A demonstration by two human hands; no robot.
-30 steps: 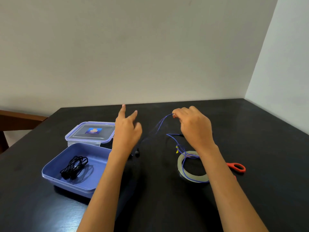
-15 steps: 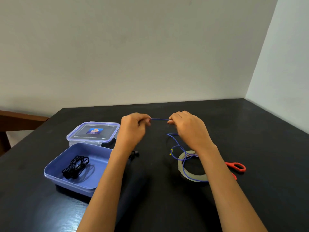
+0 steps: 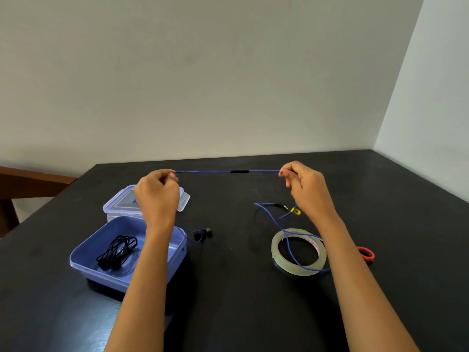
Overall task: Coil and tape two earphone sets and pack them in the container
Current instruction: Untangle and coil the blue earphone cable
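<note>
The blue earphone cable (image 3: 208, 171) is being stretched taut in the air between 2 hands, with its small black inline control (image 3: 239, 171) sitting a little nearer the right-hand pinch than the left. Nearest to me, on the black table (image 3: 241, 301), the slack of that cable is trailing down from the right hand and lying across the roll of clear tape (image 3: 299, 252), which is sitting just below and toward the person from that grip. Orange scissor handles (image 3: 366, 254) are peeking out past the right forearm, on the outer side of it. Under the left forearm, the blue container (image 3: 83, 260) is standing open with a coiled black earphone set (image 3: 117, 251) lying inside it. Just beside the container, below the left grip, the black earbuds (image 3: 203, 233) of the blue set are resting on the table. Below the right grip, the plug end with a yellow tag (image 3: 295, 211) is lying near the wrist. Further back, the clear lid (image 3: 121, 204) is lying flat behind the container, partly hidden by the left hand. The left hand (image 3: 157, 194) is closing thumb and fingertips tightly on 1 end of the taut span; the right hand (image 3: 305, 189) is pinching the other end the same way, its remaining fingers curled in.
</note>
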